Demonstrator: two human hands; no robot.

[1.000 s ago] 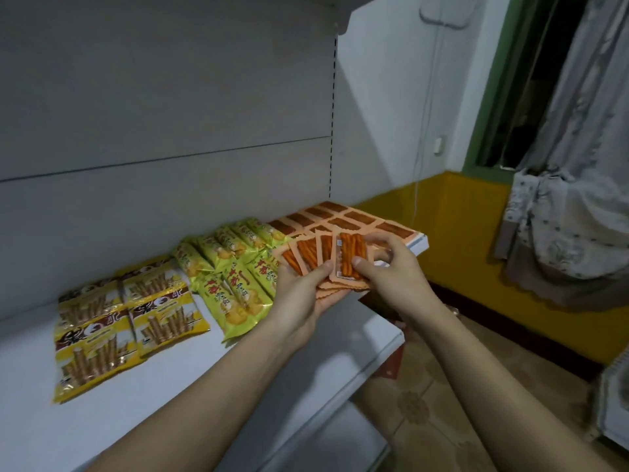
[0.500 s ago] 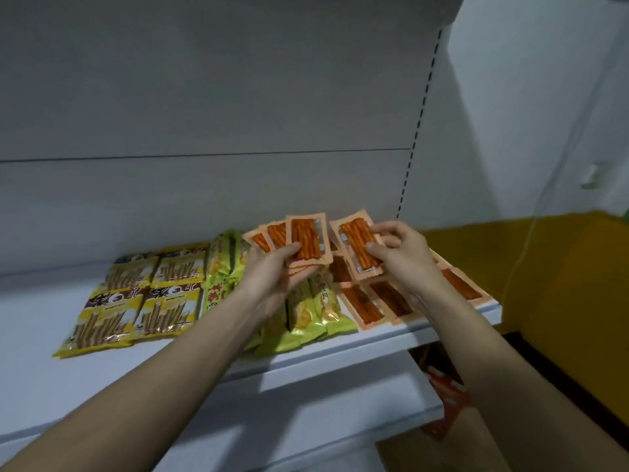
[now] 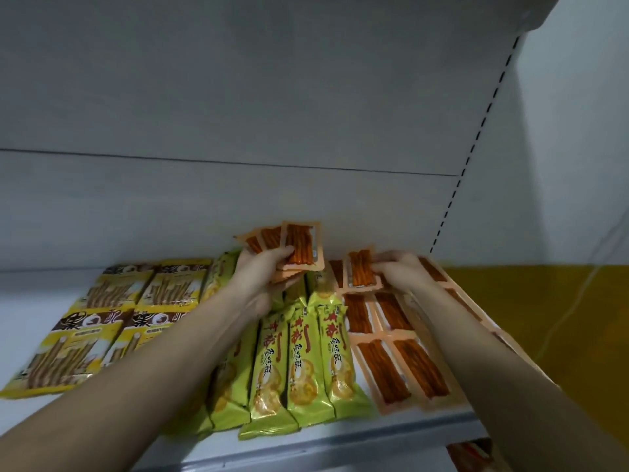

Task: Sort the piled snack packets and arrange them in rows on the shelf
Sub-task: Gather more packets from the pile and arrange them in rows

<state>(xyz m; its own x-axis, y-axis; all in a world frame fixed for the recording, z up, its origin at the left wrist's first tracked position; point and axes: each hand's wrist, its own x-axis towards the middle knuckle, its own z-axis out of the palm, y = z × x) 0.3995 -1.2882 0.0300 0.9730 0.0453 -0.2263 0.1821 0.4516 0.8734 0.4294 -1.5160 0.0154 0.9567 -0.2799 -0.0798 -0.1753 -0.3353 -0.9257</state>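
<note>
The left hand [image 3: 262, 270] holds a fan of orange packets [image 3: 289, 247] above the green packets [image 3: 299, 362], so the right hand [image 3: 401, 270] can pinch 1 orange packet [image 3: 360, 270] and lay it just right of them.

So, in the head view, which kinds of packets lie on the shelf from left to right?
Yellow-and-brown packets of biscuit sticks → green packets with round crackers → flat orange packets of red strips, laid in rows on the white shelf.
</note>
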